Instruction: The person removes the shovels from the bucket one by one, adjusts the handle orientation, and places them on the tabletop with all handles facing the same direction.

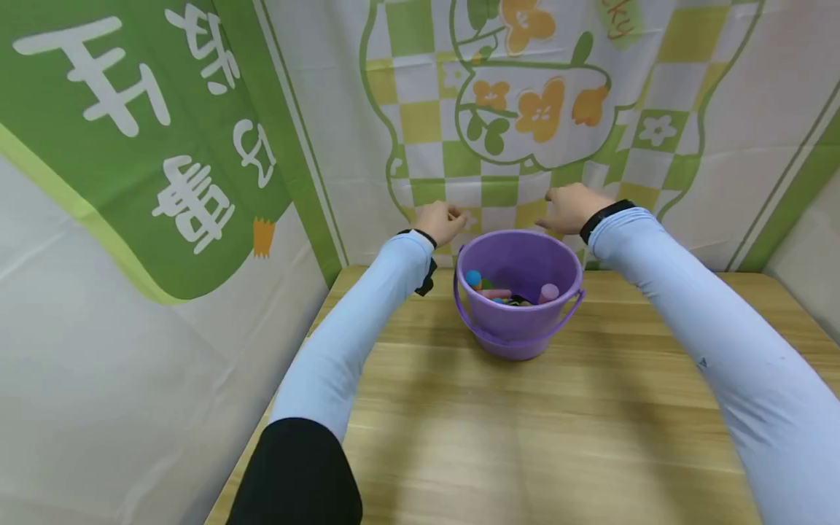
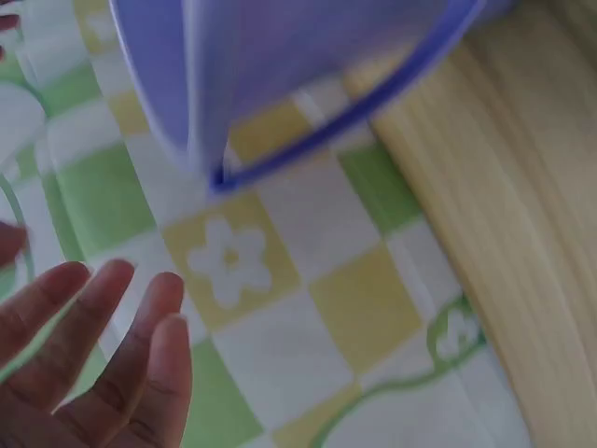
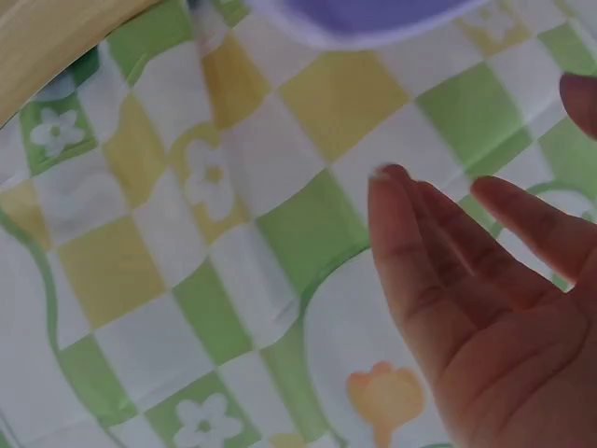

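Observation:
A purple bucket (image 1: 515,321) stands upright on the wooden table, its handle hanging down at the front. Inside it lie several small things: a blue ball-like end (image 1: 473,278), a pink piece (image 1: 495,294) and a lilac-topped cylinder (image 1: 548,293). My left hand (image 1: 441,222) is in the air just left of the bucket's rim, with relaxed fingers and nothing held. On the other side, my right hand (image 1: 569,207) hovers above and behind the rim, also holding nothing. The right wrist view shows its fingers loosely extended, apart from the bucket (image 3: 364,21).
The wooden table (image 1: 499,445) reaches toward me in front of the bucket. A printed cloth (image 1: 420,120) with green and yellow checks hangs close behind the table's back edge. Another cloth wall (image 1: 216,350) runs along the left side.

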Demonstrator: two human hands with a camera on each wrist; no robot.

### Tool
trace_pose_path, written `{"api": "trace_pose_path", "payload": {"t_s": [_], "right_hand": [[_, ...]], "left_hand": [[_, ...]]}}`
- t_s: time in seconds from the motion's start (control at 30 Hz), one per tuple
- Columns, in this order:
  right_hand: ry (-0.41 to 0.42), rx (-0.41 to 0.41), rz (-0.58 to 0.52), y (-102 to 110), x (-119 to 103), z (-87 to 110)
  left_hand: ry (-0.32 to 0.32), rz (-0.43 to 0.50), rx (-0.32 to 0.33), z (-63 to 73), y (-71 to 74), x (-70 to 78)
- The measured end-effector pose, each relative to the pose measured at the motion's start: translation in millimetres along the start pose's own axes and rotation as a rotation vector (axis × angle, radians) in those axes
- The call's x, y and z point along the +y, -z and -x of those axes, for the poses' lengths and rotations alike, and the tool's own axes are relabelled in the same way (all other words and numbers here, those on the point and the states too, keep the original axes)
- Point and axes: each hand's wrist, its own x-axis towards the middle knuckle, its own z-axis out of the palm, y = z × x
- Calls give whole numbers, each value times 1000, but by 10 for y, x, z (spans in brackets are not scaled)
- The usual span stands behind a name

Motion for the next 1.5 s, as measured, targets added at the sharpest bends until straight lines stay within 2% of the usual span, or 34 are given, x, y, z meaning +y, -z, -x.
{"api": "trace_pose_path", "payload": {"t_s": [0.1,0.23,0.37,0.47,0.63,0.8,0.97,1.2,1.33,1.5], "right_hand": [[55,-5,-10,-124,-83,75],[107,-59,-3,-292,-202,192],[86,-165,-12,-402,-308,279],[81,-214,-6,-458,-363,322],[131,-212,55,-564,-410,332],[145,-223,91,-680,-414,292],[138,-245,120,-741,-407,248],[164,-134,116,-803,-348,232],[164,-114,114,-738,-340,259],[140,-116,112,-536,-345,314]], "left_hand": [[-32,107,41,157,-116,-73],[-13,193,98,350,-289,-142],[17,240,108,473,-424,-170],[50,308,90,520,-500,-179],[102,417,134,529,-640,-201],[112,433,200,513,-782,-179],[127,462,234,503,-860,-176],[119,498,252,485,-870,-170],[123,466,277,470,-876,-156],[139,458,295,472,-888,-138]]}}
